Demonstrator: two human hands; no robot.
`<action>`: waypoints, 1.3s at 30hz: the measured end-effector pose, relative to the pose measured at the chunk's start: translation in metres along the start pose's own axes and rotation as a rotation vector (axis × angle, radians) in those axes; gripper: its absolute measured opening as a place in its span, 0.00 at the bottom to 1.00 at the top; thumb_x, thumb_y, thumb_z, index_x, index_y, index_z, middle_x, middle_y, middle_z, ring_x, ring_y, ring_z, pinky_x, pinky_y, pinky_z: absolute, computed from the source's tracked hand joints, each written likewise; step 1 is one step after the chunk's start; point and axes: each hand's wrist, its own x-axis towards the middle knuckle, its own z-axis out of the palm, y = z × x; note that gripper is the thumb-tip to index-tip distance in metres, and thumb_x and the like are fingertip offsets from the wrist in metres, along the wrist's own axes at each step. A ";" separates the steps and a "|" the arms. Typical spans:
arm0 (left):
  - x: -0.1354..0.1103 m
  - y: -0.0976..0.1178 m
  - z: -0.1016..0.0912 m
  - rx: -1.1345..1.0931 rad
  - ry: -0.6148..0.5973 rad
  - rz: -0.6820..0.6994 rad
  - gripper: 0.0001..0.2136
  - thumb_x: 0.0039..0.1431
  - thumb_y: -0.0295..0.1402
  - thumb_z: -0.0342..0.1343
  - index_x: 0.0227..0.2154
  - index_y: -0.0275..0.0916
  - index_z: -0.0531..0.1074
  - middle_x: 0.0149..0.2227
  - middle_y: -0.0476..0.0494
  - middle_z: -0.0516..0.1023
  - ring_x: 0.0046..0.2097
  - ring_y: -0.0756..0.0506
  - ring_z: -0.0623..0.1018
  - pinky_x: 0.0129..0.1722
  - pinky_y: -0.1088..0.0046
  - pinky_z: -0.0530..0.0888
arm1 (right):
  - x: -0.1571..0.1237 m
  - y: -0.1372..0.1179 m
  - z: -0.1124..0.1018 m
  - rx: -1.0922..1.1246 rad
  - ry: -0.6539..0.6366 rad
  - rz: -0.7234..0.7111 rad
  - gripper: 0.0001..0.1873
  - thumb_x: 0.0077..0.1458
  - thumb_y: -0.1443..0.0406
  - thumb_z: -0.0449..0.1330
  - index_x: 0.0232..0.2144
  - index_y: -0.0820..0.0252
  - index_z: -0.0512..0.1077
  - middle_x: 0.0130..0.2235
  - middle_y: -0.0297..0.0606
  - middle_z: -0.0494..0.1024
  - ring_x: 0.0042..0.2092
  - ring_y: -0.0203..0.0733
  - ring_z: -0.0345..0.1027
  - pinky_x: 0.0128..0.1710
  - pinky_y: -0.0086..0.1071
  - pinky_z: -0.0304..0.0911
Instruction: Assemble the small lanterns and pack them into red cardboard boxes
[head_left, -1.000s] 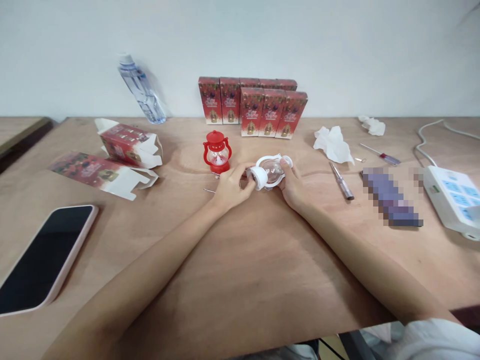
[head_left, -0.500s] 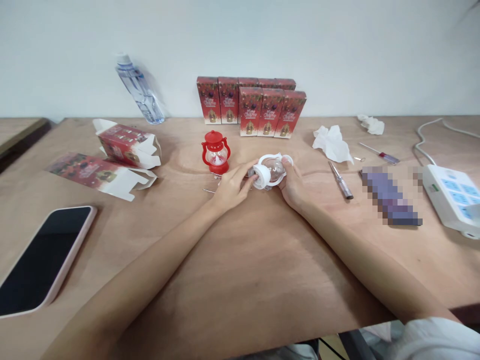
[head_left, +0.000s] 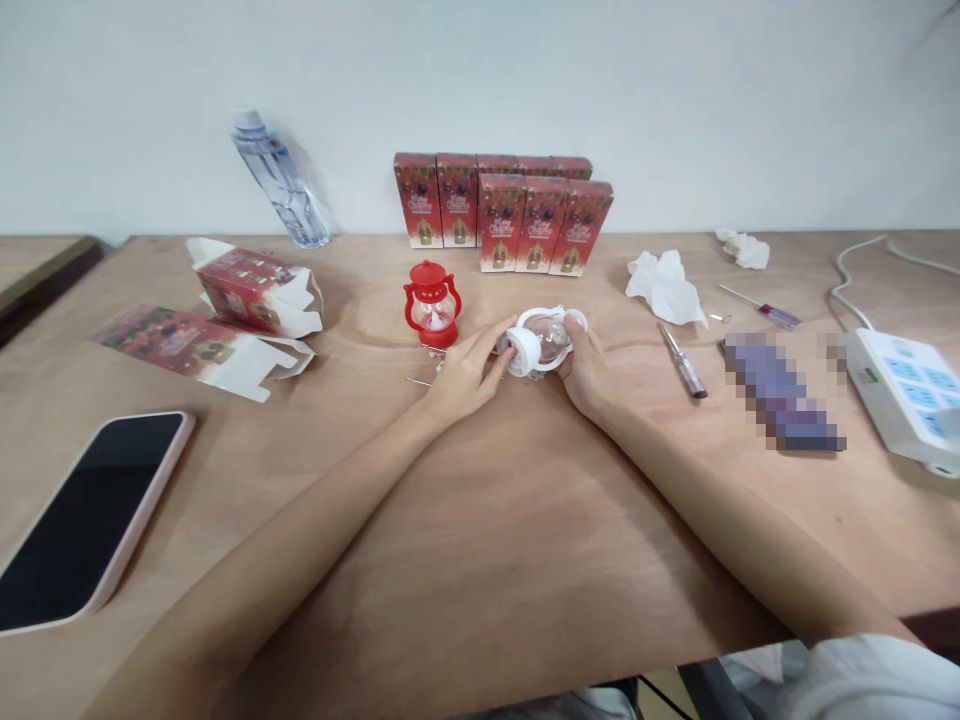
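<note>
Between my two hands lies a white toy lantern (head_left: 551,338) with a clear globe, tipped on its side with its round base toward the left. My left hand (head_left: 471,372) is closed on the base end, fingers and thumb pinching it. At the top end my right hand (head_left: 586,368) is closed, its thumb against the white cap. A red toy lantern (head_left: 433,305) of the same shape stands upright to the left of my left hand. Small loose pieces and a thin metal rod (head_left: 418,381) lie beside that hand, partly hidden by it.
Several red boxes (head_left: 502,225) stand by the wall, with a water bottle (head_left: 281,180) leaning at left. Opened boxes (head_left: 247,290) and a phone (head_left: 97,510) lie left. Rightward are crumpled tissue (head_left: 664,288), two screwdrivers (head_left: 681,360), a pixelated object (head_left: 780,390) and a power strip (head_left: 904,395).
</note>
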 end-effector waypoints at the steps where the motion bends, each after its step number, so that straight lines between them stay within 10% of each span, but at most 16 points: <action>1: 0.000 0.000 0.000 0.000 0.000 -0.001 0.17 0.63 0.32 0.47 0.54 0.34 0.63 0.46 0.37 0.75 0.45 0.47 0.76 0.44 0.71 0.73 | 0.000 0.000 0.000 0.001 0.001 0.004 0.24 0.46 0.45 0.60 0.36 0.55 0.68 0.36 0.36 0.78 0.36 0.43 0.73 0.29 0.34 0.71; 39: 0.000 0.000 -0.002 -0.002 -0.019 -0.082 0.12 0.56 0.29 0.49 0.44 0.34 0.68 0.34 0.44 0.77 0.31 0.50 0.75 0.32 0.75 0.72 | 0.001 0.005 0.000 -0.059 0.026 -0.053 0.21 0.46 0.46 0.60 0.34 0.54 0.67 0.36 0.34 0.76 0.38 0.42 0.71 0.37 0.36 0.69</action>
